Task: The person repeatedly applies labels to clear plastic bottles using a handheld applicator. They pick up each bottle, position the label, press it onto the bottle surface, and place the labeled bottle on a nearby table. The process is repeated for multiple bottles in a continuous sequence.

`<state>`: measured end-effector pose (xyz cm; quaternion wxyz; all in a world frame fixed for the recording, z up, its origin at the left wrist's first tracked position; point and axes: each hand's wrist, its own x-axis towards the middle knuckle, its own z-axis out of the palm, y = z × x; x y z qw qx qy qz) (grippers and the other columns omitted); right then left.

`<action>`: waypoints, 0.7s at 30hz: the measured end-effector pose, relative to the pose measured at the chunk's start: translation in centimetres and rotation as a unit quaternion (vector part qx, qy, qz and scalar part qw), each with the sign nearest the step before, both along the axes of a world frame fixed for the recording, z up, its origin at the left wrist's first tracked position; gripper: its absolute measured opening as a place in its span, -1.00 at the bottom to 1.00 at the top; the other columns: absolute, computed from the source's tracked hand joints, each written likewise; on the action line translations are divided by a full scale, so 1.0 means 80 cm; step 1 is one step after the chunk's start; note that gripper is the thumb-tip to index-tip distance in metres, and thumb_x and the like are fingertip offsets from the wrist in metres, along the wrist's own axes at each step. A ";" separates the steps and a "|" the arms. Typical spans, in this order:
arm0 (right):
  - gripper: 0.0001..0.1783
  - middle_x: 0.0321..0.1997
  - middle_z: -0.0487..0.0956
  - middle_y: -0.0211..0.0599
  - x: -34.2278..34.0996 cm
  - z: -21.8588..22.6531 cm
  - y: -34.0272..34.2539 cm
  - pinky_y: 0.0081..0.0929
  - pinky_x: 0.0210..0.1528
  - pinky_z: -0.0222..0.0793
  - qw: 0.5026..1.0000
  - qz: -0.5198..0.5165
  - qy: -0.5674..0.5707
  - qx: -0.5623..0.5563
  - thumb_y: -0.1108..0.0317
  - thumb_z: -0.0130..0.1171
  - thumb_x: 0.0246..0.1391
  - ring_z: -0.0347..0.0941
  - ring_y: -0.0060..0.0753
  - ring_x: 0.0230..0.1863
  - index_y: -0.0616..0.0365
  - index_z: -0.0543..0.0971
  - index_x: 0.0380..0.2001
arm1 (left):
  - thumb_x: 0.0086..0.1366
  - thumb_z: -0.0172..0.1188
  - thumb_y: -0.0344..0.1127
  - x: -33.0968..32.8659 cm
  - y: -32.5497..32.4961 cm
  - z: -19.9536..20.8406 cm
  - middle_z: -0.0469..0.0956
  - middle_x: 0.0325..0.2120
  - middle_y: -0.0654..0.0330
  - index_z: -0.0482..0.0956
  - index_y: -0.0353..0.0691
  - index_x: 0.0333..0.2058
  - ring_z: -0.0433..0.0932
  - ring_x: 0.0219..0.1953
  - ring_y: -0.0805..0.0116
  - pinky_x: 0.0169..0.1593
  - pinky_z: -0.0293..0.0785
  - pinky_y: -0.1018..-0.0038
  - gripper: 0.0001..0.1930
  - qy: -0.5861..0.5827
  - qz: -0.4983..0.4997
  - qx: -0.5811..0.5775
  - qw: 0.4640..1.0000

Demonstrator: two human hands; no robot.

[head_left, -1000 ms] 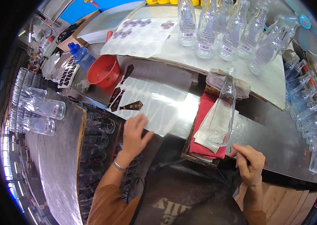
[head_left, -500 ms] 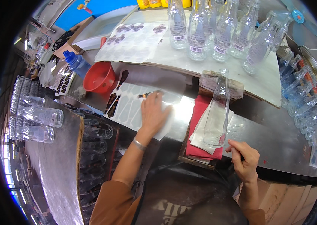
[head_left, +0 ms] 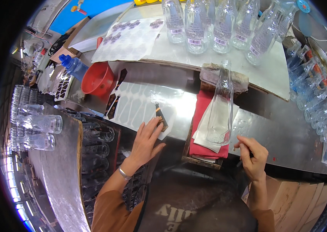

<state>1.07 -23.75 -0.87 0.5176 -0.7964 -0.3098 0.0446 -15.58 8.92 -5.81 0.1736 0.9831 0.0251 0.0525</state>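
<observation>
My left hand (head_left: pixel 146 141) lies with its fingers stretched out, the fingertips on a dark tie-shaped label (head_left: pixel 161 117) with gold marks. Beneath that label is a pale backing sheet (head_left: pixel 130 104) printed with light tie outlines; a few dark labels (head_left: pixel 111 106) remain at its left edge. My right hand (head_left: pixel 253 156) is closed, thumb against curled fingers; whether something small is pinched there I cannot tell. Close to its fingers, a clear glass bottle (head_left: pixel 220 112) lies on white cloths (head_left: pixel 204 135) over a red cloth (head_left: pixel 197 149), its neck against a rolled towel (head_left: pixel 235 79).
On the raised shelf (head_left: pixel 152 54) stand several labelled clear bottles (head_left: pixel 196 34) and a sheet of printed labels (head_left: pixel 126 38). A red bucket (head_left: pixel 98 79) and a blue bottle (head_left: pixel 74 67) are at the left. More bottles (head_left: pixel 39 123) lie on the left table, others (head_left: pixel 318 116) at the right.
My left hand has drawn back toward me, and the dark label has come nearer along the sheet with it. My right hand and the bottle on the cloths stay in place.
</observation>
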 end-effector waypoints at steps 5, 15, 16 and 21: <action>-0.41 0.09 0.55 0.01 -0.006 0.008 0.024 -0.49 -0.44 0.45 0.999 -0.024 0.016 -0.033 0.43 0.36 0.03 0.49 -0.38 -0.55 0.26 0.48 0.17 | 0.08 0.39 -0.46 0.007 0.016 -0.031 0.51 0.16 -0.04 0.58 -0.30 0.00 0.47 0.23 -0.05 0.26 0.35 0.05 -0.55 -0.108 -0.036 -0.012 0.993; -0.16 0.09 0.47 0.08 -0.003 -0.024 0.028 -0.18 -0.18 0.53 0.986 0.031 -0.062 -0.150 0.35 0.41 0.00 0.56 0.15 -0.13 0.36 0.27 0.32 | 0.22 0.33 -0.51 0.024 -0.026 0.018 0.68 -0.10 -0.01 0.64 -0.34 -0.16 0.68 -0.09 0.17 0.02 0.56 0.39 -0.80 -0.146 0.131 -0.289 0.937; -0.14 0.09 0.47 0.07 -0.002 -0.026 0.027 -0.17 -0.21 0.54 0.987 0.030 -0.068 -0.145 0.36 0.40 -0.01 0.57 0.15 -0.15 0.35 0.26 0.32 | 0.15 0.39 -0.48 0.027 -0.029 0.025 0.64 -0.03 -0.03 0.62 -0.33 -0.12 0.63 -0.01 0.10 0.09 0.50 0.32 -0.71 -0.147 0.100 -0.197 0.964; -0.11 0.08 0.47 0.07 -0.007 -0.030 0.033 -0.15 -0.27 0.55 0.991 0.022 -0.077 -0.110 0.37 0.40 -0.04 0.58 0.14 -0.22 0.32 0.21 0.33 | 0.02 0.47 -0.45 0.004 -0.024 -0.015 0.60 0.02 0.00 0.62 -0.28 -0.07 0.55 0.10 -0.07 0.18 0.43 0.14 -0.56 -0.127 0.001 0.014 0.992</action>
